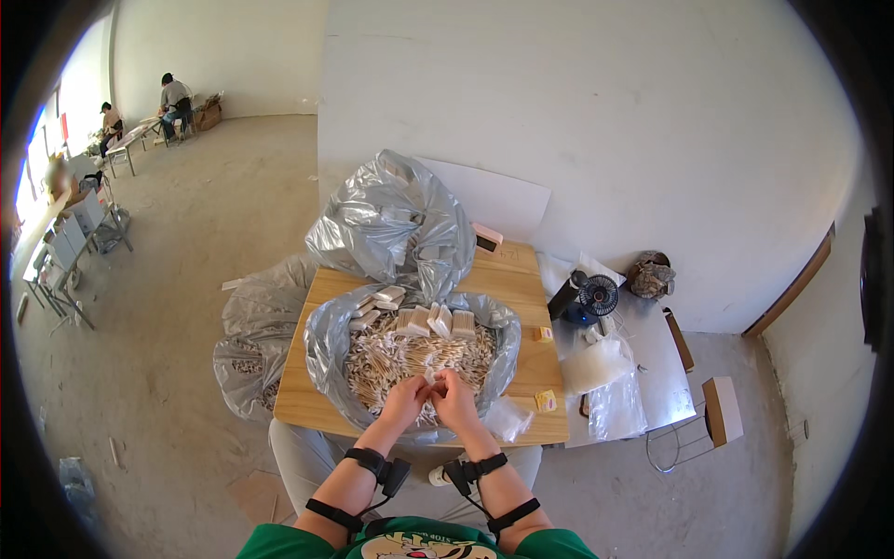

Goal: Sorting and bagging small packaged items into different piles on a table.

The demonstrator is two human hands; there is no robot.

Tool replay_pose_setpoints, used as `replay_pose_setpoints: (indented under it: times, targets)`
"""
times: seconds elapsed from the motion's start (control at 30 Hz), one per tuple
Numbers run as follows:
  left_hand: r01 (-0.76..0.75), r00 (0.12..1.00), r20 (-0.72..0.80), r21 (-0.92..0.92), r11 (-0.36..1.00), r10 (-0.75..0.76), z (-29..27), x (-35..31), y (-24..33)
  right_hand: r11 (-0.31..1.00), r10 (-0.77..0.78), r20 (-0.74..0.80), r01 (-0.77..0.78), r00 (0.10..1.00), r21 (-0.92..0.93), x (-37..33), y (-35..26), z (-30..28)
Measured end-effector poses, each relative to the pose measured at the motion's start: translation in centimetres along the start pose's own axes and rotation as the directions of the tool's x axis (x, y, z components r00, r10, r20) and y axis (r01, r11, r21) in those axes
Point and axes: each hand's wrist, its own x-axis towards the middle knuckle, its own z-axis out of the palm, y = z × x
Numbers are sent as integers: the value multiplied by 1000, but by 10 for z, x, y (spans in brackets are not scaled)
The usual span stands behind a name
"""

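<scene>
My left hand (404,401) and my right hand (453,401) meet over the near part of an opened grey plastic bag (323,352). Their fingers are closed and almost touch at the tips. Something small and whitish shows between them, too small to name. Below and beyond the hands, loose cotton swabs (382,359) with wooden sticks fill the bag. Several bundles of swabs in clear wrap (463,324) stand along the bag's far side, and more wrapped packs (388,294) lie at its far left.
Behind the opened bag stands a bulging grey sack (391,214) on the wooden table (521,289). Clear plastic bags (508,419) and a yellow box (546,401) lie at right. A side table holds a black fan (598,293). Sacks (265,312) rest left; people sit far off.
</scene>
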Motion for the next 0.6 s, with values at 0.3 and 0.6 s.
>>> replay_pose_setpoints:
  times: [0.3,0.6]
  targets:
    - [98,993,-62,-53,994,-101,5,-3,-1,999,15,-35,-16,999,-32,1,3,6]
    - [185,982,-39,-31,982,-186,1,0,2,997,44,20,-43,999,-61,5,2,1]
